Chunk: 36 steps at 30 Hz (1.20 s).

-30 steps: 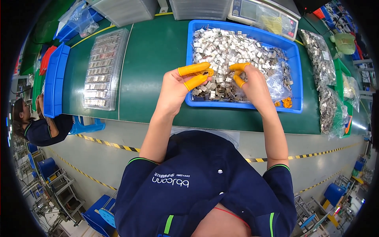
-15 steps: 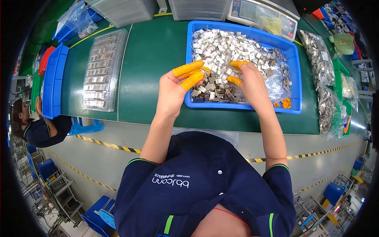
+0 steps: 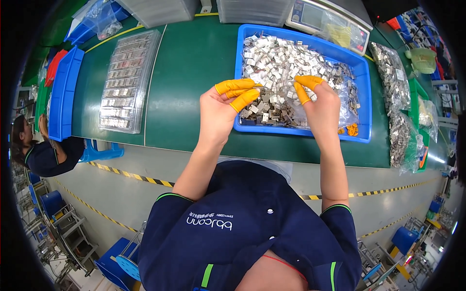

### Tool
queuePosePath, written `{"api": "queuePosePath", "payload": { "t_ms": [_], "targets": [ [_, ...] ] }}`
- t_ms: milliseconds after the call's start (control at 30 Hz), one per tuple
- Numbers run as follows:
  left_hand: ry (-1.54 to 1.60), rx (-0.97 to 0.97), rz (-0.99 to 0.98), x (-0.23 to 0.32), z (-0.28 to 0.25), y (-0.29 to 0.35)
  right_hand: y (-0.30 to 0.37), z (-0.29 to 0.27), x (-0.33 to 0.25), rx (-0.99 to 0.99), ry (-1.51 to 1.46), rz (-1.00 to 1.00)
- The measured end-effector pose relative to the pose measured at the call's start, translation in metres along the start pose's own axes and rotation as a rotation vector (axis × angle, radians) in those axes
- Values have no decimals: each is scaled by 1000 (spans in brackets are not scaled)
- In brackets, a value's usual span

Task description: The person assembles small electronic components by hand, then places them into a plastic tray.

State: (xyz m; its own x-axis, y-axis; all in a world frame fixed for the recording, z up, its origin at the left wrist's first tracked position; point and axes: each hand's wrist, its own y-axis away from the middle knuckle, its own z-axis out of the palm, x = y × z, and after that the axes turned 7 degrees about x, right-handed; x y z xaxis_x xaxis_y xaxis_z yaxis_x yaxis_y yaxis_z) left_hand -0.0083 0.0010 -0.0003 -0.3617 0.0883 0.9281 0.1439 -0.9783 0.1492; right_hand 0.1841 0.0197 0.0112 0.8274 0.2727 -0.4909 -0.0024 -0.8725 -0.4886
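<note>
Orange-yellow finger cots cover the fingertips of both my hands. Over the left part of a blue tray [image 3: 366,97], my left hand [image 3: 216,107] is closed in a pinch. Something small shows at those fingertips, too small to name. My right hand [image 3: 322,104] also pinches, thumb against forefinger, above the middle of the tray; what it holds, if anything, I cannot make out. Beneath both hands lies a heap of small metal connectors [image 3: 276,56], silvery and white. A clear plastic bag [image 3: 345,107] and several loose orange finger cots [image 3: 351,129] lie at the tray's right side.
On the green table [image 3: 189,63] a clear blister tray [image 3: 127,77] holds rows of small metal parts at left. Beyond it stands a blue bin [image 3: 65,97], with a co-worker [image 3: 46,150] nearby. A scale [image 3: 310,17] stands behind; bagged connectors [image 3: 392,72] lie at right.
My right hand has moved slightly right, and its thumb and forefinger have come together. My left hand has shifted slightly right, still pinched. The view has moved a little.
</note>
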Motion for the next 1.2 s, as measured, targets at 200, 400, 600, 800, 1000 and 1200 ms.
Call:
{"api": "queuePosePath", "payload": {
  "t_ms": [200, 400, 600, 800, 1000, 1200],
  "targets": [
    [42, -25, -17, 5, 7, 6, 5, -2, -27, -314, -1120, 590],
    [86, -27, -67, 3, 7, 5, 7, -1, -24, -319, -1262, 640],
    [-24, -69, 53, 4, 8, 9, 10, -8, -26, -349, -1097, 594],
    [71, -368, -193, 13, 1, 6, 12, -21, -17, -603, -1270, 640],
    [-9, -362, -221, 10, 21, 0, 24, -19, -12, -379, -1090, 661],
    [-800, -280, 295, 7, 31, -35, -9, -22, 40, -36, -200, 330]
  ]
}}
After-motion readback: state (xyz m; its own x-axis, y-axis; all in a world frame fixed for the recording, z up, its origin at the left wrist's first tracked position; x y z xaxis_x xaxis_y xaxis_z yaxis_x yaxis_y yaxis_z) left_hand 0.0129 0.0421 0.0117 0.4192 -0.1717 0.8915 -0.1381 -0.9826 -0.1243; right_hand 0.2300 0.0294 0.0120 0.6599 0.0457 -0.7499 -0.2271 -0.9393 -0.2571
